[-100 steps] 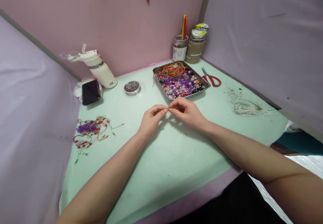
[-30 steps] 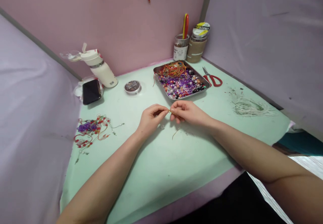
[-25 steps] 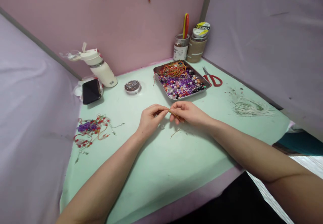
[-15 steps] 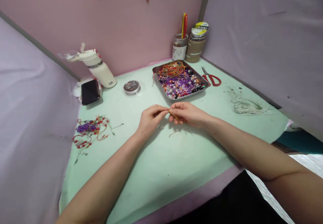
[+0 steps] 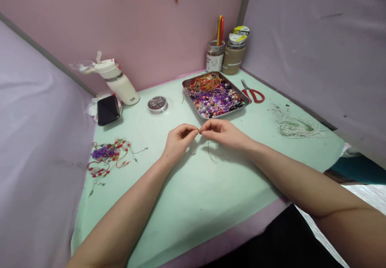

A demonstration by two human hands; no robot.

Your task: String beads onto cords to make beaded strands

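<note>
A: On the mint tabletop [image 5: 181, 203], how far along is the cord [image 5: 200, 131]?
B: Pinched by left hand [image 5: 180, 140] and right hand [image 5: 225, 133], tail [image 5: 208, 149] trailing, apparently unfinished; beaded strands [image 5: 104, 152] lie heaped leftward.

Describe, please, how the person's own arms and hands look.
The left hand and right hand are both bare, with no gloves, rings or bracelets visible. The left forearm and right forearm are uncovered too, with no sleeve or watch showing.

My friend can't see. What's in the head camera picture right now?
The left hand and right hand pinch a thin cord over a green table. Beyond them sits a tray of beads and string, with red-handled scissors beside it.
</note>
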